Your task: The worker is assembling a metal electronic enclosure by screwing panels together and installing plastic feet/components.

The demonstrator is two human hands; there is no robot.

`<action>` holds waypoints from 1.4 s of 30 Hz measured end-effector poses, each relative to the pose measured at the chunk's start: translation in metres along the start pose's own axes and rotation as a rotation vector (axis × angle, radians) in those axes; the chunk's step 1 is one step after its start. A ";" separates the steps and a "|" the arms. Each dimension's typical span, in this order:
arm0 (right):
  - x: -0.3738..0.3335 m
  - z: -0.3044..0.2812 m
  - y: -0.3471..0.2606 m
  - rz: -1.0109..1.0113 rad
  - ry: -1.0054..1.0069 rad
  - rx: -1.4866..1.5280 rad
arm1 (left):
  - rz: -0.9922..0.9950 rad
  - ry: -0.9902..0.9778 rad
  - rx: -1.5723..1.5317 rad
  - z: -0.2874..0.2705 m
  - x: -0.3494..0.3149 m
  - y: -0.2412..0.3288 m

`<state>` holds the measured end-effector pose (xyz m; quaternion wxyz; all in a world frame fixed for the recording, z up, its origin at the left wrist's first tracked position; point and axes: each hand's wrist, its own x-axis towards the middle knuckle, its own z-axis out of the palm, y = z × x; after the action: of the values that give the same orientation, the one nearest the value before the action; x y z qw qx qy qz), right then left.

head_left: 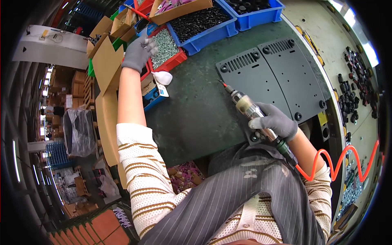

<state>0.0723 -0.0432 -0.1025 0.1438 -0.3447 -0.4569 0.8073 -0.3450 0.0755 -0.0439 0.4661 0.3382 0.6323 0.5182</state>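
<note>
My left hand [140, 52], in a grey glove, is over the left edge of a red bin [168, 64] of small silvery screws [165, 44]. Its fingers are curled in, and whatever they may pinch is too small to make out. In my gloved right hand [277, 121] is a pneumatic screwdriver [250, 107], its bit pointing up and left. The tool hangs over the near left edge of dark grey panels [273, 77] that lie side by side, with slotted vents and round black feet at the corners. An orange coiled air hose [330, 165] trails from its rear end.
Blue bins [204, 34] of black parts stand behind the red one. Cardboard boxes [107, 65] line the left side, near a small blue-and-white box [157, 94]. Beyond the dark green tabletop [183, 122], black parts [347, 96] lie on a pale surface at right.
</note>
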 end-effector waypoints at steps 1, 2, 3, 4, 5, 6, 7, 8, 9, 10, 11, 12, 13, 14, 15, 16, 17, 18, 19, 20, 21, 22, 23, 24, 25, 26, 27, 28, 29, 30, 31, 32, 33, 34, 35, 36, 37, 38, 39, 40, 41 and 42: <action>-0.001 0.003 -0.002 0.009 0.001 0.009 | 0.024 -0.043 -0.086 -0.010 -0.004 0.002; -0.003 0.006 -0.003 0.012 -0.014 0.000 | 0.077 -0.042 -0.117 -0.020 -0.007 0.004; -0.003 0.005 -0.004 0.025 -0.019 0.016 | 0.081 -0.021 -0.118 -0.027 -0.009 0.003; -0.003 0.004 -0.004 0.038 -0.024 0.031 | 0.115 0.027 -0.133 -0.032 -0.010 0.000; -0.003 0.003 -0.004 0.030 -0.006 0.006 | 0.148 0.075 -0.148 -0.038 -0.011 -0.002; -0.005 0.002 -0.004 0.048 -0.016 0.025 | 0.150 0.085 -0.205 -0.041 -0.011 -0.004; -0.006 0.001 -0.005 0.067 -0.026 0.044 | 0.181 0.069 -0.217 -0.045 -0.009 -0.007; -0.004 0.000 -0.005 0.068 -0.042 0.035 | 0.261 0.047 -0.136 -0.047 -0.009 -0.012; -0.003 -0.002 -0.003 0.062 -0.025 -0.003 | 0.335 0.017 -0.056 -0.044 -0.008 -0.018; -0.001 -0.002 -0.003 0.055 -0.006 -0.041 | 0.336 0.025 -0.060 -0.045 -0.006 -0.018; 0.001 0.000 -0.005 0.056 -0.010 -0.047 | 0.330 -0.021 -0.094 -0.045 -0.002 -0.016; 0.001 0.002 -0.005 0.054 0.005 -0.055 | 0.318 -0.072 -0.132 -0.042 0.001 -0.016; 0.000 0.003 -0.006 0.052 0.020 -0.063 | 0.315 -0.071 -0.139 -0.042 0.002 -0.013; 0.001 0.004 -0.007 0.057 0.021 -0.068 | 0.285 -0.028 -0.135 -0.044 0.004 -0.007; 0.003 0.004 -0.006 0.058 0.016 -0.102 | 0.258 0.020 -0.129 -0.046 0.003 -0.001; 0.005 0.005 -0.006 0.058 0.008 -0.136 | 0.265 0.184 0.117 -0.049 0.000 0.003; 0.002 0.005 -0.005 0.059 -0.003 -0.145 | 0.268 0.198 0.115 -0.058 0.004 -0.006; 0.003 0.005 -0.003 0.078 -0.008 -0.153 | 0.340 0.172 0.534 -0.088 0.005 -0.017; 0.006 0.004 -0.001 0.092 -0.012 -0.163 | 0.387 0.144 0.959 -0.116 0.003 -0.021; 0.006 0.004 0.000 0.076 0.003 -0.123 | 0.246 0.096 1.179 -0.121 -0.003 -0.024; 0.000 0.005 -0.001 0.062 0.027 -0.083 | 0.091 0.038 1.381 -0.108 -0.005 -0.032; -0.005 0.006 -0.003 0.055 0.043 -0.069 | -0.001 0.117 1.563 -0.095 -0.013 -0.040; -0.005 0.007 -0.002 0.052 0.042 -0.055 | -0.069 0.193 1.421 -0.099 -0.017 -0.050; -0.003 0.006 0.001 0.045 0.004 -0.072 | -0.048 0.157 1.388 -0.101 -0.019 -0.051; -0.004 0.004 0.004 0.044 0.012 -0.073 | -0.039 0.201 1.398 -0.092 -0.027 -0.049; -0.003 0.003 0.005 0.042 0.025 -0.073 | -0.058 0.214 1.389 -0.091 -0.028 -0.045; -0.001 0.004 0.002 0.045 0.010 -0.085 | -0.076 0.221 1.378 -0.090 -0.029 -0.043; 0.000 0.007 0.000 0.068 0.004 -0.089 | -0.083 0.235 1.371 -0.088 -0.029 -0.039; 0.000 0.007 -0.002 0.091 0.002 -0.093 | -0.123 0.206 1.418 -0.085 -0.029 -0.035; 0.002 0.007 0.001 0.071 0.009 -0.063 | -0.156 0.172 1.468 -0.084 -0.026 -0.031; 0.003 0.007 0.003 0.068 0.008 -0.069 | -0.154 0.178 1.465 -0.083 -0.026 -0.033; 0.003 0.006 0.005 0.043 0.006 -0.073 | -0.127 0.251 1.474 -0.081 -0.027 -0.036; 0.004 0.006 0.006 0.019 0.006 -0.075 | -0.100 0.321 1.484 -0.081 -0.027 -0.038; 0.005 0.005 0.008 0.017 0.008 -0.077 | -0.097 0.322 1.482 -0.082 -0.026 -0.039; 0.007 0.004 0.010 0.001 0.010 -0.088 | -0.082 0.335 1.421 -0.084 -0.026 -0.038; 0.006 0.002 0.010 -0.011 0.010 -0.100 | -0.072 0.349 1.357 -0.084 -0.027 -0.040; 0.005 0.004 0.007 -0.010 0.010 -0.105 | -0.072 0.351 1.353 -0.085 -0.027 -0.041; 0.003 0.008 0.002 0.024 0.004 -0.078 | -0.014 0.416 1.338 -0.085 -0.027 -0.041; 0.002 0.010 -0.002 0.059 -0.002 -0.052 | 0.044 0.483 1.320 -0.086 -0.026 -0.042; 0.002 0.010 -0.003 0.059 -0.004 -0.060 | 0.043 0.489 1.314 -0.086 -0.024 -0.042; 0.002 0.011 -0.003 0.065 -0.002 -0.053 | 0.059 0.520 1.287 -0.088 -0.021 -0.043; 0.002 0.011 -0.003 0.070 0.004 -0.043 | 0.077 0.546 1.261 -0.089 -0.019 -0.044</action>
<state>0.0631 -0.0480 -0.0973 0.1088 -0.3652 -0.4614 0.8012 -0.4196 0.0176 -0.0792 -0.0145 0.4243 0.8954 0.1342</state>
